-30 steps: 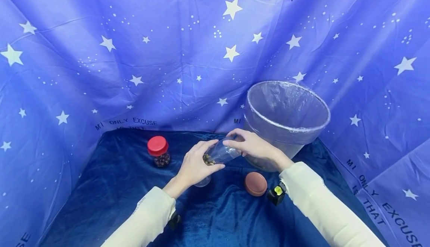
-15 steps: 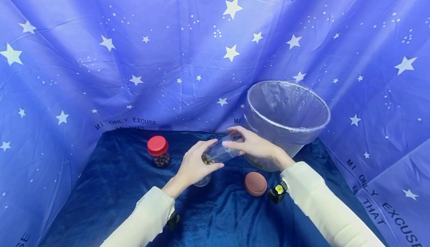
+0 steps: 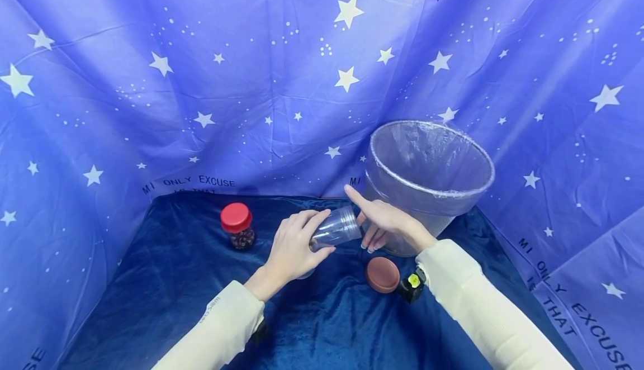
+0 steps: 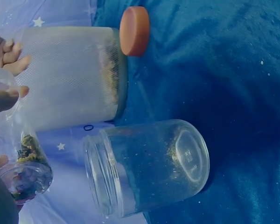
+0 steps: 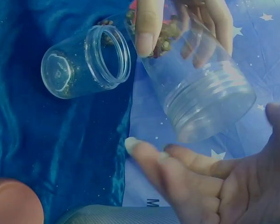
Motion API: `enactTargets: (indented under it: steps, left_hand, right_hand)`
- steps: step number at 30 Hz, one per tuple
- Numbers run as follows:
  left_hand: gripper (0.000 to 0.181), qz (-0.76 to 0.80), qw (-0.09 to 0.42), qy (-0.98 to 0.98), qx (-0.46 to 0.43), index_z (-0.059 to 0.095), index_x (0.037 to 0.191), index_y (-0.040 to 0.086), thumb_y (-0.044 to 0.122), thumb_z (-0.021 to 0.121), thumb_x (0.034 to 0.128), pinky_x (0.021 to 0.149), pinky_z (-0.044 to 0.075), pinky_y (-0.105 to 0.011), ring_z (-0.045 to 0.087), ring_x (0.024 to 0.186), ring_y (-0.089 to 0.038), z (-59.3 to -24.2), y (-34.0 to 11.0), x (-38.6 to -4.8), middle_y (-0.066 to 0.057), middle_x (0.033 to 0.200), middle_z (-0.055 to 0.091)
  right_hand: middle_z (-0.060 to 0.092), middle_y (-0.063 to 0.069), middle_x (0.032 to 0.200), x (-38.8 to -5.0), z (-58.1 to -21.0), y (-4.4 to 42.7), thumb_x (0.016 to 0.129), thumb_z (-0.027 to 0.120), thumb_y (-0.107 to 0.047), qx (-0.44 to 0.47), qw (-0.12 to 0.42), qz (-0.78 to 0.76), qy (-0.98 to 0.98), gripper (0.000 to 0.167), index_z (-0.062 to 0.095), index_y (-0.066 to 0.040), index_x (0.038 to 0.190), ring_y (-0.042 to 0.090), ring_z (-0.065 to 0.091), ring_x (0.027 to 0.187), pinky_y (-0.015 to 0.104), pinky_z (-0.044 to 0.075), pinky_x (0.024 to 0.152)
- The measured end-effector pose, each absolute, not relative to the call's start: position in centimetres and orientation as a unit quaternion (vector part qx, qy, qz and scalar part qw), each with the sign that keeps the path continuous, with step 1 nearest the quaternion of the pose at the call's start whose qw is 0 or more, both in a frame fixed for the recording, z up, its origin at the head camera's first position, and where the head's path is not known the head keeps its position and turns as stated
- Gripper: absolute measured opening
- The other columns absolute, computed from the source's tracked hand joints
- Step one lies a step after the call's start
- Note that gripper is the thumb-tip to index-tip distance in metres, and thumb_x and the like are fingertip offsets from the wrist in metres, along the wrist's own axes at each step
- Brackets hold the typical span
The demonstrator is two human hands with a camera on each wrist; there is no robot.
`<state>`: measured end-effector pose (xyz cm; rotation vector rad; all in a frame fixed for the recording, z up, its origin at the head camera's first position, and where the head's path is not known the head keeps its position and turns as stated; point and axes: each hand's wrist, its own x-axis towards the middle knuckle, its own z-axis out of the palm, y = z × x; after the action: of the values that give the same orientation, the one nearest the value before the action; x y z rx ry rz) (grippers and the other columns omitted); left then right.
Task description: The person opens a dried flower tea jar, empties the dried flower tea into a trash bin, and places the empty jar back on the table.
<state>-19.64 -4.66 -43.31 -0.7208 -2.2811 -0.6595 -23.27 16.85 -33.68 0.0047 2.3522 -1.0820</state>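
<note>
My left hand (image 3: 294,241) holds a clear jar (image 3: 337,226) tilted, its threaded mouth pointing right. Dried brown and yellow pieces (image 4: 28,156) lie at the base of this held jar, as the left wrist view shows. My right hand (image 3: 387,222) is beside the jar's mouth with fingers extended, apart from it and holding nothing. A second clear jar (image 4: 149,168) stands uncapped on the blue cloth below, with a few crumbs at its bottom; from the head it is mostly hidden by my left hand. Near my right wrist lies a brown lid (image 3: 382,275).
A mesh bin (image 3: 432,213) with a clear plastic liner stands at the back right, behind my right hand. To the left is a red-lidded jar (image 3: 236,219) with dark dried contents. A starry blue curtain (image 3: 271,79) encloses the back and sides.
My right hand has come off the held jar's mouth and spread its fingers. The jar has tipped further towards level in my left hand.
</note>
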Motion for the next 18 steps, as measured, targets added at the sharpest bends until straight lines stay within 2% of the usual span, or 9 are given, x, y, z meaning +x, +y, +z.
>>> enactTargets:
  steps: [4,7,13,18]
  left_hand:
    - [0.076,-0.241,0.336,-0.867,-0.278,0.060,0.133,0.018,0.042,0.088,0.0666,0.080,0.053,-0.042,0.065,0.100,-0.025,-43.44,-4.61,-19.65,-0.007,0.115,0.066]
    - [0.075,-0.252,0.319,-0.873,-0.269,0.060,0.133,0.019,0.042,0.088,0.0669,0.080,0.053,-0.042,0.065,0.099,-0.026,-43.47,-4.65,-19.64,-0.007,0.114,0.066]
    - [0.074,-0.293,0.280,-0.881,-0.244,0.059,0.134,0.019,0.039,0.088,0.0689,0.079,0.053,-0.044,0.065,0.099,-0.027,-43.29,-4.82,-19.66,-0.008,0.115,0.066]
    - [0.072,-0.317,0.253,-0.888,-0.216,0.059,0.134,0.019,0.038,0.087,0.0705,0.081,0.053,-0.047,0.065,0.099,-0.029,-43.04,-4.97,-19.63,-0.008,0.117,0.066]
  right_hand:
    - [0.071,0.014,0.064,-23.17,-33.94,16.74,0.095,0.038,-0.069,-0.019,0.268,-0.415,0.869,0.078,0.056,0.005,0.111,0.017,0.066,0.051,0.028,0.055,0.052]
    - [0.071,0.013,0.068,-23.26,-34.15,16.74,0.097,0.045,-0.060,-0.042,0.260,-0.425,0.866,0.065,0.054,0.002,0.112,0.016,0.066,0.052,0.028,0.055,0.052]
    - [0.065,0.012,0.090,-23.75,-34.32,16.94,0.096,0.057,-0.047,-0.102,0.248,-0.451,0.851,0.059,0.048,0.001,0.131,0.019,0.071,0.066,0.034,0.059,0.065]
    - [0.063,0.021,0.118,-23.88,-34.33,17.18,0.095,0.064,-0.031,-0.173,0.223,-0.454,0.845,0.057,0.043,-0.004,0.141,0.022,0.070,0.088,0.040,0.059,0.078]
